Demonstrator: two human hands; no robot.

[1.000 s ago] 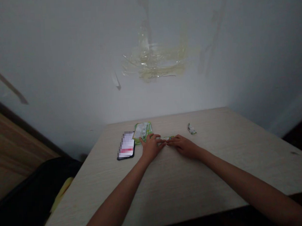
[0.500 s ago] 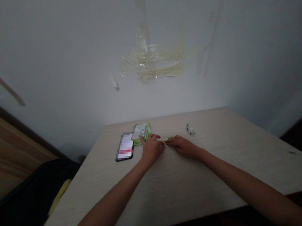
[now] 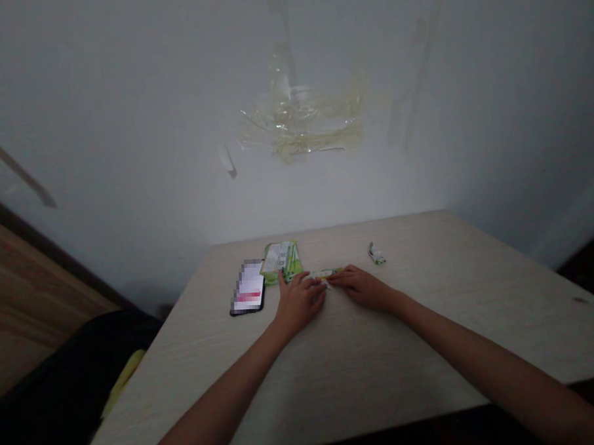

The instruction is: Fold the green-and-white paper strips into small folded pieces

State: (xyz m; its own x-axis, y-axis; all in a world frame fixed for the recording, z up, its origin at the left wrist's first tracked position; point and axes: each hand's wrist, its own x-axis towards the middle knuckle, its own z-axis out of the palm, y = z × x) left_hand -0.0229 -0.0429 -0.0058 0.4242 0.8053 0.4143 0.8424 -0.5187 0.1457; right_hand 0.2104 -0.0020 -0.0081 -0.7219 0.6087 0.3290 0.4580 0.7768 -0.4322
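Observation:
A narrow green, yellow and white wrapper strip (image 3: 321,274) lies on the table between my two hands. My left hand (image 3: 300,302) rests palm down at the strip's left end, thumb and fingers spread, fingertips on or just beside it. My right hand (image 3: 365,288) has its fingers pressed together on the strip's right end. A small whitish piece, too small to name, shows below the strip between the fingertips. Just beyond my left thumb lies a green and white printed plastic packet (image 3: 280,255).
A phone (image 3: 249,289) with a lit, blurred screen lies left of the packet. Farther right is a small crumpled wrapper scrap (image 3: 376,253). The pale wooden table (image 3: 363,377) meets a wall with old clear tape (image 3: 312,127). Dark cloth hangs beyond the left edge.
My left hand has moved slightly down and toward me, its fingers spreading and uncovering more of the strip. My right hand stays at the strip's right end.

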